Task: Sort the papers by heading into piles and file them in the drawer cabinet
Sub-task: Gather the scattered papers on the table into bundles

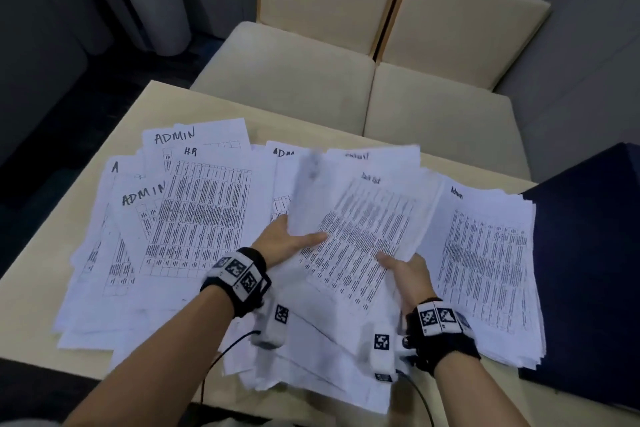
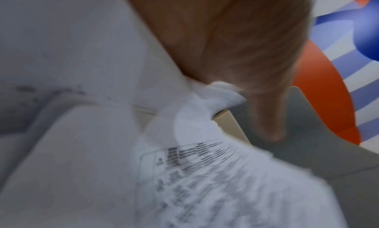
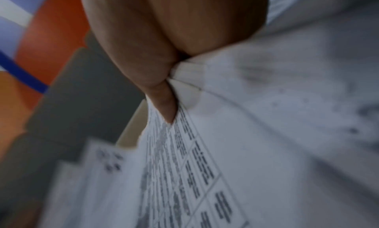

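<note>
Both wrist views are smeared, showing little beyond skin and printed rows. The left hand [image 1: 288, 238] and right hand [image 1: 408, 274] both grip a raised sheaf of papers [image 1: 360, 218] above the spread papers [image 1: 194, 218] on the beige table [image 1: 52, 260]; its heading is blurred and unreadable. Legible headings are "ADMIN" [image 1: 175, 138] far left, "H.R" [image 1: 190, 151] beside it, and "Admin" [image 1: 456, 192] on the right pile. A dark folder [image 1: 585, 270] is cut off at right.
</note>
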Motion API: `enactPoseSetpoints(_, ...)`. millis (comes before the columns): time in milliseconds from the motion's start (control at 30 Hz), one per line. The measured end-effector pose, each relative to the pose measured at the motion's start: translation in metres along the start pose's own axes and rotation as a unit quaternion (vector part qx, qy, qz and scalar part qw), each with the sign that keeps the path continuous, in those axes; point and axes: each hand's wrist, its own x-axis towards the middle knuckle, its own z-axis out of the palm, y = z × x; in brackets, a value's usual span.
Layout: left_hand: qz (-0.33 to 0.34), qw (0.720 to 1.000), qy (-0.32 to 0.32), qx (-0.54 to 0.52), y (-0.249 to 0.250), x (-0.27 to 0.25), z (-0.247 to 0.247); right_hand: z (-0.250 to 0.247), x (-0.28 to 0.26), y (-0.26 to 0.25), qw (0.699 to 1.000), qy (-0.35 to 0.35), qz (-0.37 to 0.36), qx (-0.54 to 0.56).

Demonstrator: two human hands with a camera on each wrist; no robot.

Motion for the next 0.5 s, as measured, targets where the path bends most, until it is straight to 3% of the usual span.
enactPoseSetpoints(167, 0.024, 0.995, 0.041, -0.087, 0.000, 0.003, -0.012, -0.039, -0.036, -0.047, 0.992, -0.049, -0.113, 0.000)
enactPoseSetpoints(333, 0.133, 0.968, 0.026, -0.210, 0.050, -0.012, -0.013, -0.075, -0.065, -0.101, 0.967, -0.130, -0.207, 0.069)
enactPoseSetpoints(400, 0.170, 0.957, 0.027, -0.233, 0.081, -0.021, -0.011, -0.063, -0.067, -0.115, 0.962, -0.106, -0.244, 0.060)
enactPoseSetpoints(500, 0.235, 0.943, 0.092, -0.219, 0.116, -0.031, -0.013, -0.033, -0.077, -0.131, 0.954, -0.001, -0.296, 0.056)
